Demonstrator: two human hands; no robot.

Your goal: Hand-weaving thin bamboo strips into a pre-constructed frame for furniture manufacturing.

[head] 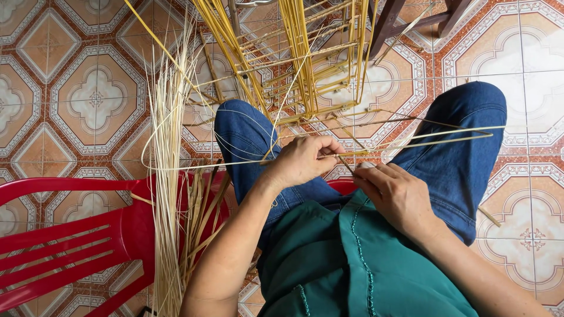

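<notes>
My left hand [302, 159] is closed around thin pale bamboo strips [423, 138] that bend into a pointed loop over my right knee. Just below and to the right, my right hand [395, 191] pinches the near ends of the same strips, its fingertips touching the left hand's. Both hands hover above my lap, between my knees in blue jeans [464, 158]. A frame of yellow bamboo sticks [305, 64] stands on the floor beyond my knees. Fine pale fibres trail from my left hand toward the left.
A bundle of long pale strips [167, 176] leans across a red plastic chair [76, 240] at my left. Dark wooden stool legs [405, 20] stand at the top right. The floor is patterned orange and white tile [88, 100].
</notes>
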